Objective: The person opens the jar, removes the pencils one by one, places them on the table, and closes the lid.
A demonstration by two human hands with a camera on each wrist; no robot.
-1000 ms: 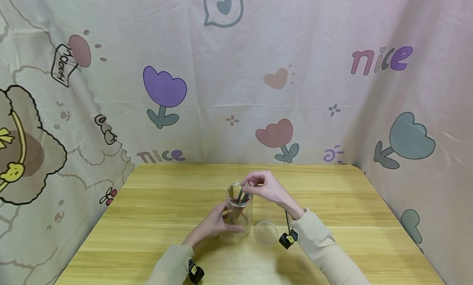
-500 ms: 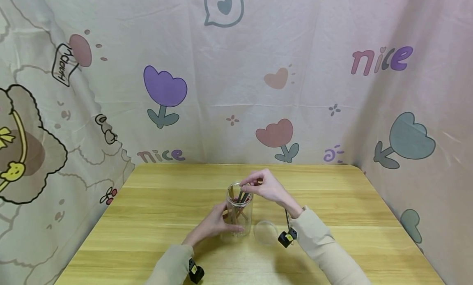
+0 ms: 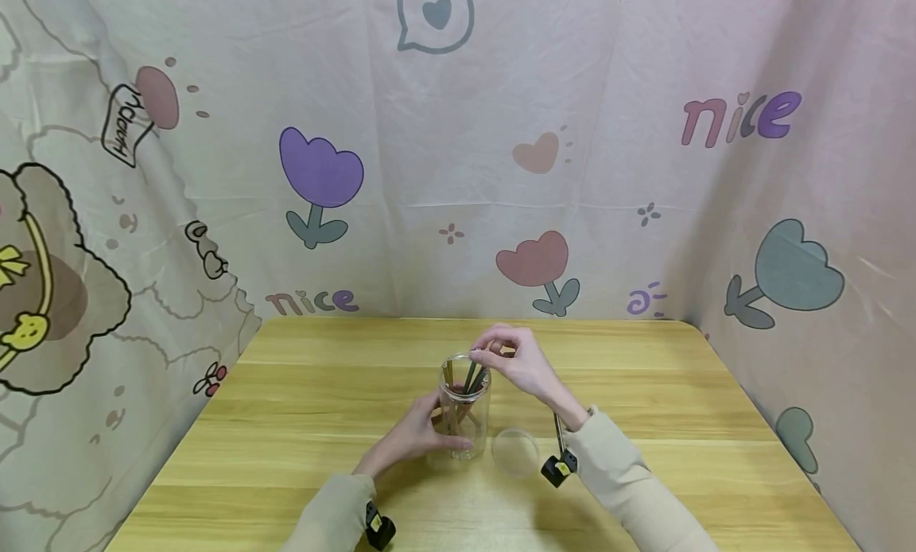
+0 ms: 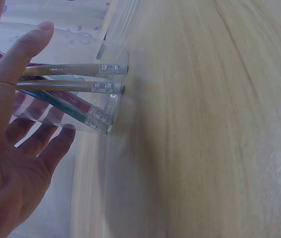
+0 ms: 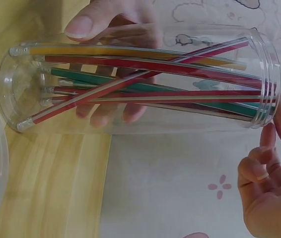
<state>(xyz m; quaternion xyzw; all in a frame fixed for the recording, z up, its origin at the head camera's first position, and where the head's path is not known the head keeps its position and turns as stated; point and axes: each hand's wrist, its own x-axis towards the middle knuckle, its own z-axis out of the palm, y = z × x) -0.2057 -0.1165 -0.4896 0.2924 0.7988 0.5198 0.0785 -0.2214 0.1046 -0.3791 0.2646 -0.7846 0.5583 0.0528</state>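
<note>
A clear jar [image 3: 475, 437] with a threaded rim stands upright on the wooden table. Inside it lean several pencils [image 5: 205, 95], red, green, yellow and brown, their eraser ends at the bottom. My left hand [image 3: 411, 439] grips the jar from the left, thumb along the near side and fingers around behind, as the left wrist view also shows. At the mouth of the jar, my right hand [image 3: 517, 364] pinches the upper end of a dark pencil [image 3: 470, 375] with thumb and forefinger; its other fingers are curled. The fingertips partly hide that end.
A clear round lid [image 3: 515, 452] lies flat on the table [image 3: 300, 393], just right of the jar. Small black cameras [image 3: 558, 468] are worn on both wrists. A printed cloth [image 3: 429, 258] hangs behind the table and along both sides.
My right hand has shifted slightly up and to the right at the jar's mouth, and the dark pencil shows more below its fingertips. The left hand and jar have stayed in place.
</note>
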